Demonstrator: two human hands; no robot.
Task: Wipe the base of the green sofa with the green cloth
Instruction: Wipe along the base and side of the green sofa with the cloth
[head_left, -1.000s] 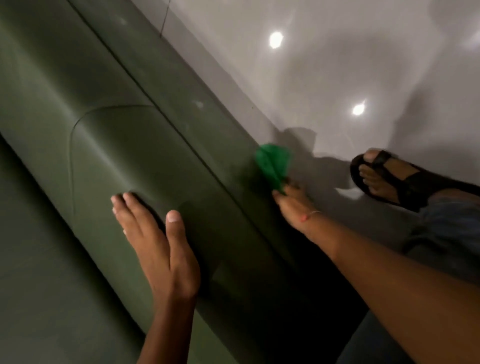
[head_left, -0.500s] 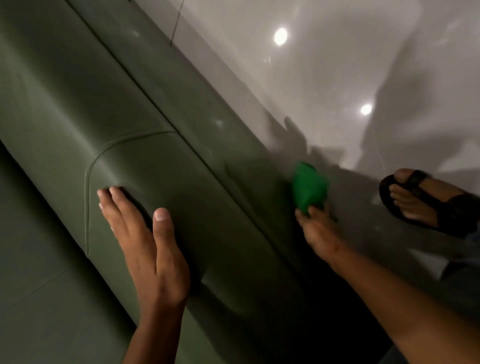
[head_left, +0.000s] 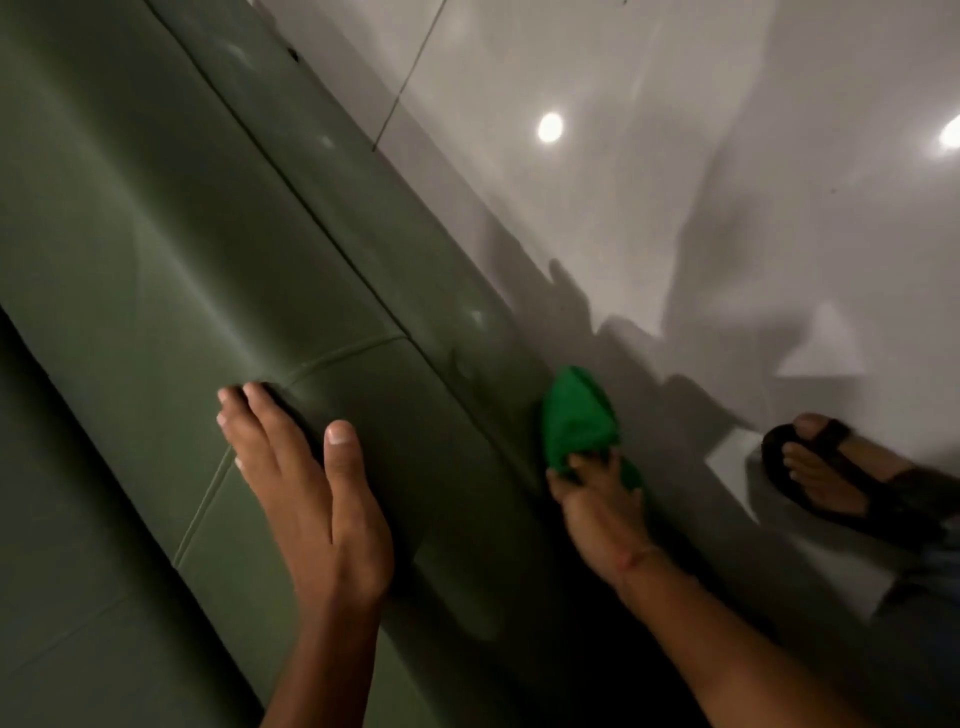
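The green sofa (head_left: 171, 244) runs diagonally from top left to bottom centre, its base panel (head_left: 395, 228) meeting the floor. My right hand (head_left: 597, 512) grips a bright green cloth (head_left: 576, 418) and presses it against the lower edge of the base, where it meets the floor. My left hand (head_left: 306, 491) lies flat with fingers spread on the rounded front of the seat cushion, beside a curved seam.
Glossy white floor tiles (head_left: 649, 218) fill the right side, with ceiling light reflections and shadows. My foot in a black sandal (head_left: 841, 475) stands on the floor right of the cloth. Part of a trouser leg shows at the right edge.
The cloth and my right hand have slid along the base toward me. The view has shifted; my left hand stays flat on the cushion.
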